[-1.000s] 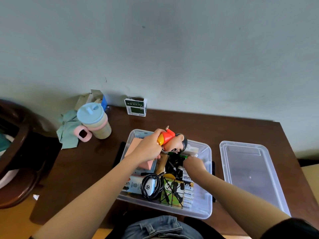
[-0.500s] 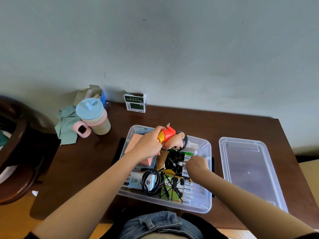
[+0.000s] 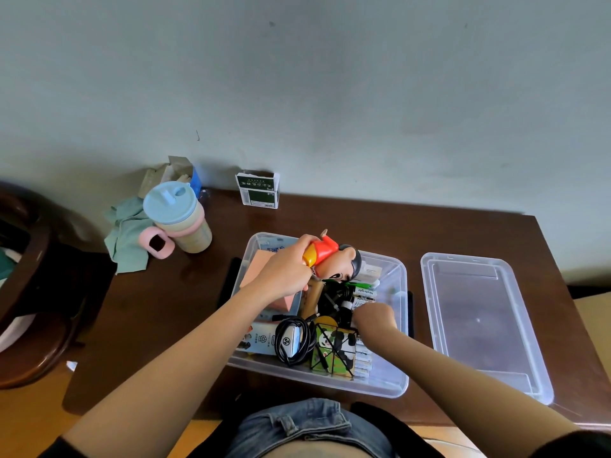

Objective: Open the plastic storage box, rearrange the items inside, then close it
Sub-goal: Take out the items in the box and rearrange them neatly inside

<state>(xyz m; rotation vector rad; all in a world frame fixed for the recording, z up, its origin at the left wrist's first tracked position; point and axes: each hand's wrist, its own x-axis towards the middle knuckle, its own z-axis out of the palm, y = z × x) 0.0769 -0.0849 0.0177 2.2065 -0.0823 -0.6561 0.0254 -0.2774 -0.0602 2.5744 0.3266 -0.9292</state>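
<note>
Head cam looks down on the clear storage box (image 3: 395, 386) sitting open at lower center of the brown table (image 3: 380, 233), with its lid (image 3: 479, 325) lying flat just to the right. Left hand (image 3: 284, 274) is wrapped around a cartoon figurine (image 3: 334, 261), holding it over the box's far end. Right hand (image 3: 375, 317) is down among the markers (image 3: 363, 292) with fingers curled under, but can't tell if it's actually gripping anything.

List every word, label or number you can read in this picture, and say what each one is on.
"Heybright": on the markers in the storage box.
Green and white carton by the wall: printed characters and a barcode, too small to read.
White tube with a round logo, at the box's near left: print blurred.
Blue print on a packet at the far left corner: unreadable.
</note>
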